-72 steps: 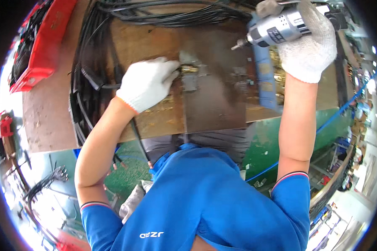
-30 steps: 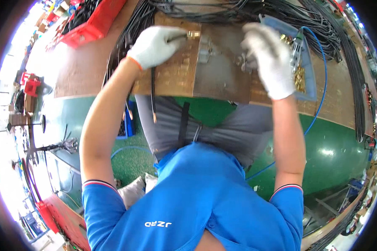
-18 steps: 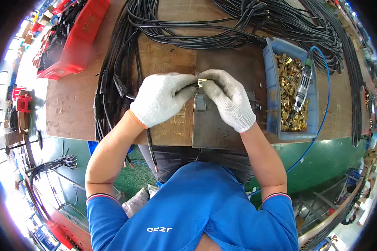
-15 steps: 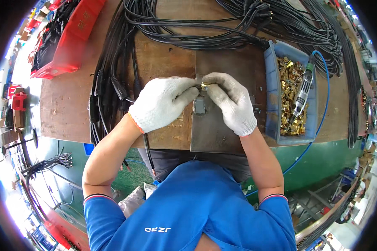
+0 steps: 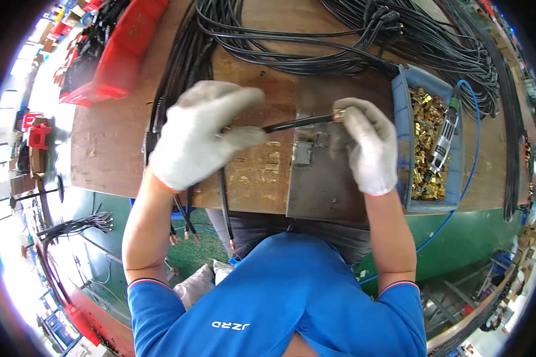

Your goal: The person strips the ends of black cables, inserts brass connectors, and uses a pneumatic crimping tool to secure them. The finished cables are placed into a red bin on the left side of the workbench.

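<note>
My right hand (image 5: 370,146), in a white knitted glove, pinches the end of a black cable (image 5: 301,123). A copper-coloured tip (image 5: 338,115) shows at its fingertips. The cable runs left to my gloved left hand (image 5: 196,137), whose thumb and fingers are spread apart. It passes behind that thumb and does not look gripped there. Below the cable, a small grey metal block (image 5: 302,153) sits on the dark metal plate (image 5: 324,190).
On the right stands a blue bin (image 5: 402,143) of brass-coloured terminals (image 5: 423,119), with a silver air tool (image 5: 443,143) and blue hose (image 5: 477,137) over it. Black cable bundles (image 5: 280,59) cover the table's back. A red bin (image 5: 113,71) is at far left.
My hands have moved apart; the left has spread its fingers and gone left. A length of black cable now stretches between them. The brass-coloured piece at my fingertips is less visible.
</note>
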Tool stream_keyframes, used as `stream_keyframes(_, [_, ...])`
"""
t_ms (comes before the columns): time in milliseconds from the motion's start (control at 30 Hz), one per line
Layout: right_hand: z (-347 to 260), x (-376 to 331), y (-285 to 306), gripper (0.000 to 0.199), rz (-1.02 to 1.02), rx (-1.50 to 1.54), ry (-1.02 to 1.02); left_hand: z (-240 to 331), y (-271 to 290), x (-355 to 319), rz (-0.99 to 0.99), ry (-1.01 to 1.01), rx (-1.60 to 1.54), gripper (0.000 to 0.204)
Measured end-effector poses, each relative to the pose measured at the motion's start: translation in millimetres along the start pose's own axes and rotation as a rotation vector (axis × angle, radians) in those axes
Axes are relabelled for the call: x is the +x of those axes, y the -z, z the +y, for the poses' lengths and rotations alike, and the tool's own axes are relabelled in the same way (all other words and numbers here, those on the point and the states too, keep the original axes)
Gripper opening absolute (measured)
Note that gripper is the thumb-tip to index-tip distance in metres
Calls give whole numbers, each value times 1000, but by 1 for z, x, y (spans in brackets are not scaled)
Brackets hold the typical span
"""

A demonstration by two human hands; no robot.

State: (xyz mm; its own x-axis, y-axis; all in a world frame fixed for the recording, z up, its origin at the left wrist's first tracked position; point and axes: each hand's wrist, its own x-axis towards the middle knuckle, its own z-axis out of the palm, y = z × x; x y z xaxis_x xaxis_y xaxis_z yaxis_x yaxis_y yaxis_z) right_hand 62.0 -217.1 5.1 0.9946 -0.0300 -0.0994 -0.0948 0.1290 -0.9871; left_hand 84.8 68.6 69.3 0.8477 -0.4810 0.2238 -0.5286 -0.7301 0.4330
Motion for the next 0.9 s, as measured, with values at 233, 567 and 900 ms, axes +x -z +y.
stream_keyframes(233, [-17, -7, 16, 25, 11, 282, -53, -37, 20, -41, -94, 84, 283, 72])
stream_keyframes(567, [-27, -47, 22, 22, 53, 259, 70, -21, -21, -19, -52, -145, 219, 45])
stream_keyframes(900, [-18, -72, 26, 24, -141, -18, 216, 28, -36, -13, -259, -108, -292, 40])
